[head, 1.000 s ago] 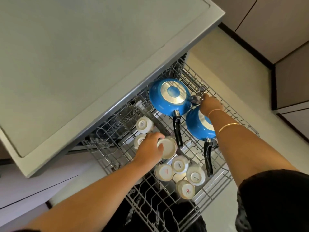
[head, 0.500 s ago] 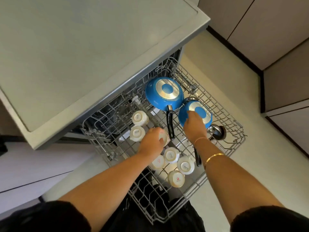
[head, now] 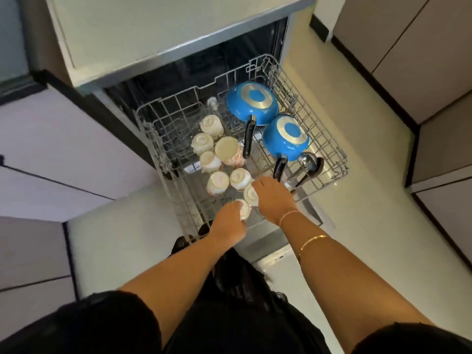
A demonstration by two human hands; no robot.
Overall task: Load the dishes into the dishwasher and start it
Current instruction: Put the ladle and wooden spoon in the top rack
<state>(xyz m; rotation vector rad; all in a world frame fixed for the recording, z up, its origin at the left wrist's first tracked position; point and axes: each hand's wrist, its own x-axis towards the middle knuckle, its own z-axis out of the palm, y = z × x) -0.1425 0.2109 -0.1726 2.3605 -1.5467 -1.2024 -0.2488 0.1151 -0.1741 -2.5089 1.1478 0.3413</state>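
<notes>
The dishwasher's wire rack (head: 329,159) is pulled out over the open door. Two blue pans (head: 251,103) (head: 286,136) lie upside down in it with black handles toward me. Several white cups (head: 218,181) stand upside down on the left, beside a larger patterned mug (head: 228,152). My left hand (head: 229,222) is at the rack's front edge, fingers curled against a white cup (head: 245,210). My right hand (head: 273,198) lies over the neighbouring cup (head: 249,194), fingers stretched forward; its fingertips are partly hidden.
Two ladles (head: 310,162) lie at the rack's right, next to the smaller pan. The countertop (head: 153,29) overhangs the dishwasher opening. Cabinet fronts (head: 421,60) line the right side beyond a pale floor strip (head: 370,200). Drawer fronts (head: 51,149) stand to the left.
Both hands have drawn back from the pans and middle cups to the rack's front edge. The view has pulled back and up, showing more of the rack and floor.
</notes>
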